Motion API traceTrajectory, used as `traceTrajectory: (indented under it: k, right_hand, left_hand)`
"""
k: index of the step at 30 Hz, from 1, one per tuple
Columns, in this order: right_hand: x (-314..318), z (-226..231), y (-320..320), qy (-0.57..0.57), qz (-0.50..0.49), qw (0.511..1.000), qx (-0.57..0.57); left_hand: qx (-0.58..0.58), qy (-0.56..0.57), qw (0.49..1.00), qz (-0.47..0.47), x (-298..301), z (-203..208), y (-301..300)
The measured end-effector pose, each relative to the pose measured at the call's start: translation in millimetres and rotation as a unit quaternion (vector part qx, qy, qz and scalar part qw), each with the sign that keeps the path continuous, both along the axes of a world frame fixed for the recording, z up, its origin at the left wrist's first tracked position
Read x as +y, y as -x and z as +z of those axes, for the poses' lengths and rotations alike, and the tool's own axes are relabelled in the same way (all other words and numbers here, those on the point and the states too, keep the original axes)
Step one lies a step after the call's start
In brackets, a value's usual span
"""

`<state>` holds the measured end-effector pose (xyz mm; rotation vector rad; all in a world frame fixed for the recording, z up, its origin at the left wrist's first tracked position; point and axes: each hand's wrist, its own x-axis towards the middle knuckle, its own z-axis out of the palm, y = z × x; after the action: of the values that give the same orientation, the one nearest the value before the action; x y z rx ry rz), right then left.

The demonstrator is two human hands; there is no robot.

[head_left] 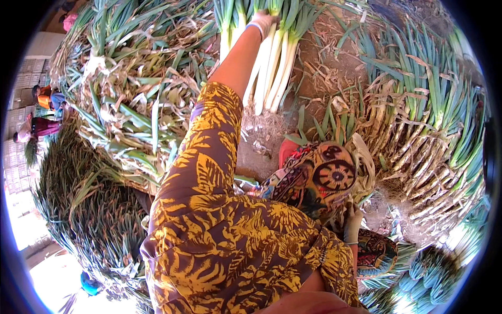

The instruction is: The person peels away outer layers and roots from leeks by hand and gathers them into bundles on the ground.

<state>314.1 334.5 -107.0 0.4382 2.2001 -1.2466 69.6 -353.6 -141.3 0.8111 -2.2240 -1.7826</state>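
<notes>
At the top middle, my left hand in a pale glove reaches far forward, its fingers closed around leeks in a row. The leeks have green tops, long white shanks and roots pointing toward me. My right hand, gloved too, is low beside my patterned trouser knee. Its fingers look bent inward; what they hold, if anything, is hidden. Pale dry leaf strips hang just beyond it, beside the knee.
Untrimmed leeks with soil-brown shanks lie heaped on the right. Stripped leaves pile up on the left, above a dense stack of leeks. Bundles stand at lower right. Other people are at far left.
</notes>
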Motion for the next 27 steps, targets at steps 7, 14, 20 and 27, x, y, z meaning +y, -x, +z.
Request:
traceTrajectory:
  k: [7, 14, 20, 27]
  right_hand:
    - [7.7, -15.0, -0.7, 0.018, 0.010, 1.000, -0.007]
    - [18.0, -22.1, -6.4, 0.032, 0.058, 0.996, -0.056]
    - [12.9, -22.9, -2.0, 0.007, 0.070, 0.995, -0.070]
    - [19.9, -37.0, -5.3, 0.011, 0.086, 0.996, 0.009]
  left_hand:
    - [-0.220, 0.253, 0.941, 0.045, 23.3, -31.2, 0.2]
    - [-0.231, 0.315, 0.918, 0.062, 16.3, -53.0, -2.3]
    - [-0.110, 0.352, 0.927, 0.064, 19.4, -38.9, -5.3]
    - [-0.062, 0.216, 0.974, -0.014, 31.6, 5.3, -56.2]
